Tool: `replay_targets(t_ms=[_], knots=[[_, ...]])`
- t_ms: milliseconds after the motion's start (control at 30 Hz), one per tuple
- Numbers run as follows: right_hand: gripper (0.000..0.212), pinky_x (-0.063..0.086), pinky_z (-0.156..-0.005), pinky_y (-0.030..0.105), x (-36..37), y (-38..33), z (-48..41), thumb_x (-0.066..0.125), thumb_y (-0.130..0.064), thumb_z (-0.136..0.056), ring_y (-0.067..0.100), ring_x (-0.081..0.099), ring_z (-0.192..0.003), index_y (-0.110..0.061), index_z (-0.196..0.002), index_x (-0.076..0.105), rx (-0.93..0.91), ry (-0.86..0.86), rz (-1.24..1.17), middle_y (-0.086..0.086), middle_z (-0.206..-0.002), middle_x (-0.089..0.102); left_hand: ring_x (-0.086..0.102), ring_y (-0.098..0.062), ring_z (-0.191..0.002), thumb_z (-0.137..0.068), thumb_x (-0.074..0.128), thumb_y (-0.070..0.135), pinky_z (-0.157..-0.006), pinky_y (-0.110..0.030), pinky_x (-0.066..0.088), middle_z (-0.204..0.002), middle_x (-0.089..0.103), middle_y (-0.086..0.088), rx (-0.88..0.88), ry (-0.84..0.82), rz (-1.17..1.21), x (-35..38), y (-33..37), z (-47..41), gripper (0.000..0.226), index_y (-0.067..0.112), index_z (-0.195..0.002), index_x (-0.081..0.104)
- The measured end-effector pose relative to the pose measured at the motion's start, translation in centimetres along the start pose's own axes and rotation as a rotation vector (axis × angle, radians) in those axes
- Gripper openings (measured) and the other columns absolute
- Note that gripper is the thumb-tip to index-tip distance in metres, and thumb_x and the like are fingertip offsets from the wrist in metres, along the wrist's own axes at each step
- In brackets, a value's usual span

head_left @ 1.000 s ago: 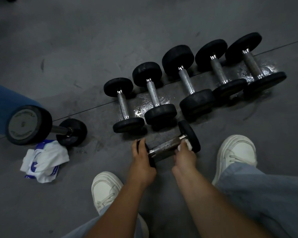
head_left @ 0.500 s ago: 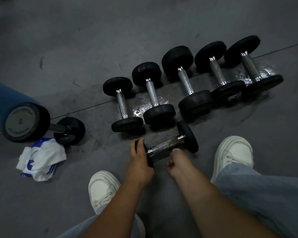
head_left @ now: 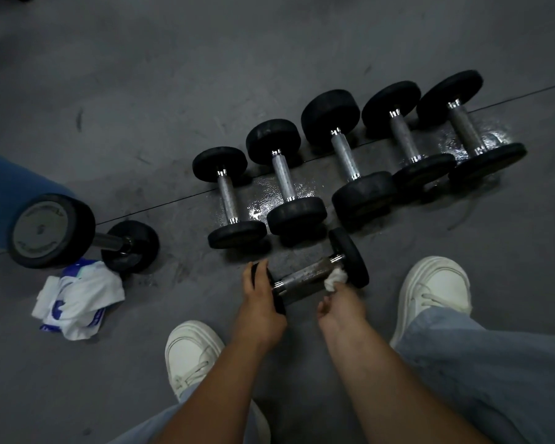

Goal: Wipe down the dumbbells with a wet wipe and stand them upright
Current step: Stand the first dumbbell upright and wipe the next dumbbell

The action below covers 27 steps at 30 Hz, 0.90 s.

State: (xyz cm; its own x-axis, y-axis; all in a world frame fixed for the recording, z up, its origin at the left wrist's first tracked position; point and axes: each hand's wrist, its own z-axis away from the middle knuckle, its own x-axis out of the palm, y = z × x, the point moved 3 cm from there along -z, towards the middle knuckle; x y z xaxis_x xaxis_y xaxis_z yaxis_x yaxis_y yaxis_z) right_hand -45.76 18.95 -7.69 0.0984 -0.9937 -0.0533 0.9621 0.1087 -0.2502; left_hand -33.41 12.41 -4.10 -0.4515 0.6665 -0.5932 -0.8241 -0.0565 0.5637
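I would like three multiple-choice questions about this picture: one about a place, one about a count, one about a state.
1. Where does the wipe packet lie?
A. left of the hands, beside the biggest dumbbell
B. between the two shoes
C. on top of the row

2. How many dumbbells lie side by side in the row behind the hands?
A. three
B. five
C. seven

3. In what state is the held dumbbell?
A. standing upright
B. lying tilted, steadied by the left hand, wet wipe in the right hand at its handle
C. lying untouched

Answers: 1 A, the packet lies near the big dumbbell. 2 B, five handles show. 3 B, both hands are at it.
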Motion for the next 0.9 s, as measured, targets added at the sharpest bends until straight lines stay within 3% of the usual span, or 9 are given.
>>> replay_targets(t_ms=[67, 200, 267, 333, 533, 667, 733, 833, 900], knots=[[0.030, 0.025, -0.031, 0.010, -0.7, 0.7, -0.6, 0.042, -0.007, -0.099, 0.001, 0.035, -0.026, -0.018, -0.071, 0.044, 0.087, -0.049, 0.050, 0.000, -0.061, 0.039, 0.038, -0.026, -0.138, -0.073, 0.066, -0.006, -0.105, -0.020, 0.028, -0.160, -0.003, 0.003, 0.005, -0.008, 0.002, 0.0, 0.0, 0.1, 0.100, 0.021, -0.155, 0.015], [0.031, 0.024, -0.029, 0.010, -0.2, 0.3, -0.5, 0.035, 0.000, -0.097, 0.000, 0.035, -0.024, -0.016, -0.072, 0.044, 0.146, -0.120, -0.106, 0.000, -0.058, 0.040, 0.040, -0.027, -0.136, -0.076, 0.065, -0.005, -0.107, -0.026, 0.034, -0.161, -0.006, 0.005, 0.002, -0.013, -0.016, -0.2, 0.2, 0.1, 0.098, 0.021, -0.155, 0.013], [0.030, 0.025, -0.032, 0.012, 0.6, -0.4, -0.1, 0.039, -0.004, -0.094, 0.002, 0.036, -0.029, -0.018, -0.068, 0.043, 0.147, -0.168, -0.237, -0.004, -0.053, 0.041, 0.040, -0.027, -0.137, -0.076, 0.066, -0.004, -0.105, -0.024, 0.032, -0.161, -0.007, 0.006, -0.015, -0.019, -0.022, -0.3, 0.3, 0.1, 0.099, 0.023, -0.156, 0.012], [0.028, 0.025, -0.040, 0.014, 1.2, -1.0, 0.4, 0.043, -0.011, -0.091, 0.003, 0.035, -0.039, -0.019, -0.065, 0.043, 0.117, -0.201, -0.222, -0.007, -0.052, 0.040, 0.040, -0.027, -0.137, -0.076, 0.066, -0.005, -0.103, -0.022, 0.031, -0.161, -0.007, 0.006, -0.015, -0.020, -0.019, -0.3, 0.3, 0.1, 0.100, 0.023, -0.155, 0.013], [0.019, 0.037, -0.060, 0.018, 1.0, -0.7, 0.8, 0.049, -0.004, -0.093, 0.005, 0.055, -0.077, -0.019, -0.089, 0.060, -0.070, -0.137, -0.111, -0.004, -0.085, 0.060, 0.041, -0.027, -0.136, -0.076, 0.065, -0.005, -0.106, -0.026, 0.034, -0.160, -0.007, 0.007, -0.001, -0.015, -0.013, -0.4, 0.4, 0.2, 0.099, 0.023, -0.155, 0.012], [0.005, 0.039, -0.059, 0.019, 1.6, -0.6, 0.9, 0.063, -0.016, -0.093, 0.004, 0.057, -0.078, -0.018, -0.089, 0.060, -0.089, -0.116, -0.055, -0.005, -0.086, 0.061, 0.042, -0.026, -0.135, -0.075, 0.065, -0.006, -0.106, -0.028, 0.038, -0.160, -0.009, 0.011, 0.000, -0.024, -0.011, -0.3, 0.4, 0.3, 0.102, 0.025, -0.155, 0.010], [0.010, 0.039, -0.059, 0.020, 2.0, -0.8, 0.8, 0.066, -0.025, -0.091, 0.005, 0.057, -0.076, -0.018, -0.096, 0.061, -0.070, -0.128, -0.018, -0.004, -0.086, 0.061, 0.040, -0.026, -0.136, -0.074, 0.065, -0.006, -0.106, -0.027, 0.036, -0.160, -0.009, 0.010, -0.012, -0.021, -0.012, -0.3, 0.3, 0.2, 0.103, 0.025, -0.156, 0.010], [0.017, 0.039, -0.059, 0.021, 2.4, -0.9, 0.9, 0.060, -0.026, -0.095, 0.008, 0.055, -0.074, -0.018, -0.110, 0.061, -0.091, -0.106, -0.022, -0.002, -0.080, 0.057, 0.040, -0.025, -0.136, -0.075, 0.064, -0.007, -0.103, -0.021, 0.033, -0.161, -0.007, 0.007, -0.011, -0.017, -0.003, -0.2, 0.3, 0.1, 0.101, 0.023, -0.155, 0.012], [0.019, 0.041, -0.066, 0.023, 2.7, -0.5, 1.2, 0.051, -0.028, -0.099, 0.014, 0.057, -0.087, -0.021, -0.115, 0.059, -0.081, -0.085, -0.049, 0.001, -0.083, 0.056, 0.041, -0.025, -0.134, -0.075, 0.064, -0.007, -0.100, -0.019, 0.031, -0.160, -0.005, 0.006, 0.006, -0.005, -0.002, -0.1, 0.1, 0.0, 0.099, 0.022, -0.155, 0.014]])
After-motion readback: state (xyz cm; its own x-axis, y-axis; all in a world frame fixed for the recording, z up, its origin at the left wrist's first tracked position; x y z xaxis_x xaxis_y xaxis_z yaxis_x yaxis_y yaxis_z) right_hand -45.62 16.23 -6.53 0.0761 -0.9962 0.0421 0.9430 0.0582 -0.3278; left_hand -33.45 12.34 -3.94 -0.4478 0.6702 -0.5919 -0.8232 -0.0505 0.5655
